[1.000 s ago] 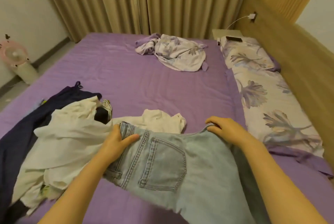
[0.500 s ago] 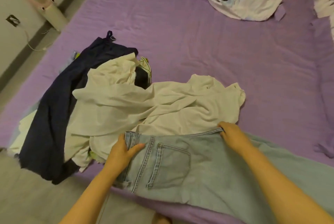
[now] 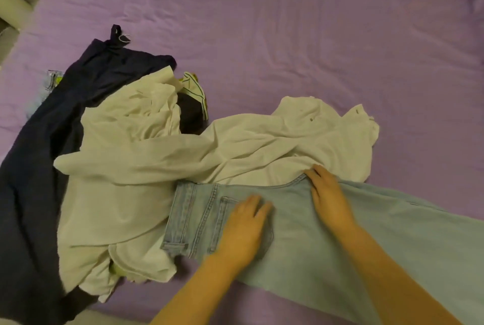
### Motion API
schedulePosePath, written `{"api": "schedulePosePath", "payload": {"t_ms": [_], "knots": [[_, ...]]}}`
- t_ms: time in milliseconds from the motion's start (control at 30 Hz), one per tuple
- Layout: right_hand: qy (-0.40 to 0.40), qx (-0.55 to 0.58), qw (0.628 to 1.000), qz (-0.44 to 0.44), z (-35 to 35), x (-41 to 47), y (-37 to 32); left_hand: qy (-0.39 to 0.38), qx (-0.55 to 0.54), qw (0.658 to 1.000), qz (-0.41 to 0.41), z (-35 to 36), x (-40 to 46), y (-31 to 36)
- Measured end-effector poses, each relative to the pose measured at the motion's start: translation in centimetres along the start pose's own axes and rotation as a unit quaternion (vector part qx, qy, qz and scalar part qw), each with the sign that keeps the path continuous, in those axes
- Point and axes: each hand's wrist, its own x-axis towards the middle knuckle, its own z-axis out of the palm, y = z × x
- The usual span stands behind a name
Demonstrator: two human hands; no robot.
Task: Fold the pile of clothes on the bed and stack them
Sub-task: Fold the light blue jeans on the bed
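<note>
Denim, pale blue: the jeans (image 3: 340, 240) lie flat on the bed (image 3: 288, 49), waistband overlapping a cream shirt (image 3: 199, 157) beside a navy garment (image 3: 39, 167). Left hand (image 3: 243, 230) presses flat on the back pocket, fingers straight; right hand (image 3: 330, 198) rests open-fingered on the waistband.

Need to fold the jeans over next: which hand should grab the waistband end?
Probably left: the left hand lies flat on the jeans beside the waistband; the right hand rests farther along, toward the legs.
</note>
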Motion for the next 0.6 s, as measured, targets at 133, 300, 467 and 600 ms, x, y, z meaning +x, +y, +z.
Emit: {"api": "schedulePosePath", "payload": {"t_ms": [133, 300, 467, 600], "knots": [[0.022, -0.029, 0.998, 0.041, -0.6, -2.3, 3.5, -0.162, 0.012, 0.986, 0.04, 3.4, 3.2, 4.0], [-0.005, -0.043, 0.998, 0.053, -2.6, -3.1, 9.7, -0.065, -0.169, 0.983, -0.024, 4.5, 8.5, 8.5], [-0.036, -0.084, 0.992, 0.091, -4.8, -3.2, 16.1, 0.002, -0.049, 0.998, -0.033, 5.2, 12.2, 9.5], [-0.075, -0.169, 0.976, 0.116, -6.4, -3.3, 20.0, 0.003, 0.034, 0.998, -0.049, 5.1, 13.7, 9.9]]}}
